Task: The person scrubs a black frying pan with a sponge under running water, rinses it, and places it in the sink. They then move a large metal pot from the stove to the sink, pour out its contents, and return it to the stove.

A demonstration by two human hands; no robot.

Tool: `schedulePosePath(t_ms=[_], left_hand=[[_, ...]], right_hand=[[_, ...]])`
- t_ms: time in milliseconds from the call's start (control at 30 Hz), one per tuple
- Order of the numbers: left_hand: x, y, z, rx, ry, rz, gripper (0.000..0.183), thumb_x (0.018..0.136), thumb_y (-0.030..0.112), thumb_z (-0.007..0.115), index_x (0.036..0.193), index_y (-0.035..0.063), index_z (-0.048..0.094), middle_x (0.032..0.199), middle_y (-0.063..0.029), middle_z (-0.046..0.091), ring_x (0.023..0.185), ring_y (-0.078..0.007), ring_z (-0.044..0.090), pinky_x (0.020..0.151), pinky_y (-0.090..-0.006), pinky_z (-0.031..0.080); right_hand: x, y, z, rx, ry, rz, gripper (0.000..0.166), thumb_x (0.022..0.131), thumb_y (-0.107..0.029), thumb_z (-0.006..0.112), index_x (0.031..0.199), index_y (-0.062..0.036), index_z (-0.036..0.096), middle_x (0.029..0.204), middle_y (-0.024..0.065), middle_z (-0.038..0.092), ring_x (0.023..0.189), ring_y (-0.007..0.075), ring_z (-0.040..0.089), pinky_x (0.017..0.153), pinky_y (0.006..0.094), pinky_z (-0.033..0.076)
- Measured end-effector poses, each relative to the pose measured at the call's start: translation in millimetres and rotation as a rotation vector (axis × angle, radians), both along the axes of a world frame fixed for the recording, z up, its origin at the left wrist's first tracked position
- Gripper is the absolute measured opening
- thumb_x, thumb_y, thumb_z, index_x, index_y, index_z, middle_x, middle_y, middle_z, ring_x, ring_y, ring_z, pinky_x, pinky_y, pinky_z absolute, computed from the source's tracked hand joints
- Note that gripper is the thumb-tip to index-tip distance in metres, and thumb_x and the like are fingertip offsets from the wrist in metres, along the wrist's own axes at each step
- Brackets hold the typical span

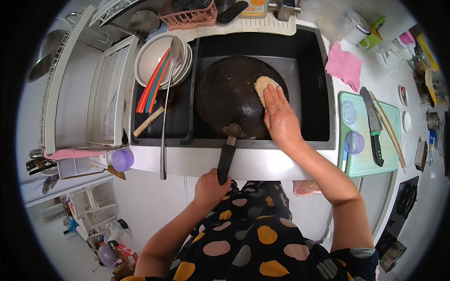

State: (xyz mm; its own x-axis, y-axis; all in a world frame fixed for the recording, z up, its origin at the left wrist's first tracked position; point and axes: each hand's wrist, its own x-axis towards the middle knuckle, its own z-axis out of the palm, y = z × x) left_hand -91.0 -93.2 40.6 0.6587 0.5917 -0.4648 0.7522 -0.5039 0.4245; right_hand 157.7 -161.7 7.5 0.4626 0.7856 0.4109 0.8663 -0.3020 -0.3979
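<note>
A dark wok [232, 95] with its underside up lies over the basin of a black double sink [327, 116]. My left hand [211, 188] grips the end of its black handle [226, 159] at the counter's front edge. Under the fingers of my right hand [281, 117], a pale oval scrubbing pad [263, 86] is pressed on the right part of the wok's wet surface. To the left, stacked bowls [149, 66] carry orange and teal chopsticks [154, 84] and a long-handled metal ladle [168, 91], whose handle reaches past the front edge.
Right of the sink are a pink cloth [344, 66] and a green cutting board [362, 165] with a black-handled knife [373, 123] and wooden chopsticks [390, 133]. A wire dish rack [130, 52] stands left. A wooden-handled tool [149, 121] lies in the left basin.
</note>
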Motion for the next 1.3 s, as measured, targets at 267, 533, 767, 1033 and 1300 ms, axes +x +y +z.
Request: schedulePosePath(t_ms=[267, 533, 767, 1033, 1300], left_hand=[[4, 2, 11, 0.124, -0.03, -0.18, 0.075, 0.077, 0.019, 0.065, 0.137, -0.0006, 0.024, 0.062, -0.0168, 0.059, 0.057, -0.0318, 0.061, 0.052, -0.038, 0.049], [6, 21, 10, 0.116, 0.008, -0.33, 0.085, 0.077, 0.014, 0.062, 0.145, 0.0036, 0.011, 0.061, -0.0141, 0.057, 0.052, -0.0291, 0.058, 0.052, -0.0372, 0.049], [4, 26, 6, 0.105, -0.051, -0.376, 0.087, 0.074, 0.012, 0.062, 0.144, 0.0015, 0.01, 0.059, -0.0135, 0.055, 0.05, -0.0282, 0.056, 0.049, -0.037, 0.047], [-2, 37, 2, 0.167, -0.039, -0.447, 0.089, 0.07, 0.012, 0.065, 0.143, -0.0005, 0.016, 0.058, -0.0129, 0.054, 0.047, -0.0274, 0.055, 0.046, -0.0374, 0.047], [-1, 37, 3, 0.178, -0.038, -0.421, 0.086, 0.07, 0.011, 0.066, 0.143, 0.0019, 0.021, 0.058, -0.0124, 0.054, 0.046, -0.0264, 0.055, 0.043, -0.0355, 0.046]], right_hand=[[45, 17, -24, 0.055, 0.356, -0.278, 0.038, 0.09, -0.008, 0.043, 0.126, 0.0049, 0.044, 0.129, 0.0255, 0.046, 0.121, 0.039, 0.043, 0.101, 0.0378, 0.036], [53, -14, -62, 0.0, 0.611, -0.363, 0.046, 0.095, -0.018, 0.041, 0.131, 0.0093, 0.037, 0.131, 0.0235, 0.047, 0.122, 0.0312, 0.046, 0.102, 0.0297, 0.033], [118, 22, -89, 0.178, 1.385, -0.285, 0.06, 0.096, -0.042, 0.038, 0.138, 0.0011, 0.032, 0.141, 0.0166, 0.037, 0.13, 0.0239, 0.035, 0.106, 0.0287, 0.025], [203, 113, -81, -0.351, 1.652, -0.069, 0.049, 0.093, -0.046, 0.044, 0.115, -0.0037, 0.056, 0.104, 0.0152, 0.062, 0.089, 0.0245, 0.064, 0.074, 0.039, 0.053], [184, 212, -45, -0.668, 1.064, 0.414, 0.057, 0.091, -0.054, 0.042, 0.121, -0.0085, 0.058, 0.111, 0.0101, 0.062, 0.097, 0.0177, 0.06, 0.085, 0.0308, 0.048]])
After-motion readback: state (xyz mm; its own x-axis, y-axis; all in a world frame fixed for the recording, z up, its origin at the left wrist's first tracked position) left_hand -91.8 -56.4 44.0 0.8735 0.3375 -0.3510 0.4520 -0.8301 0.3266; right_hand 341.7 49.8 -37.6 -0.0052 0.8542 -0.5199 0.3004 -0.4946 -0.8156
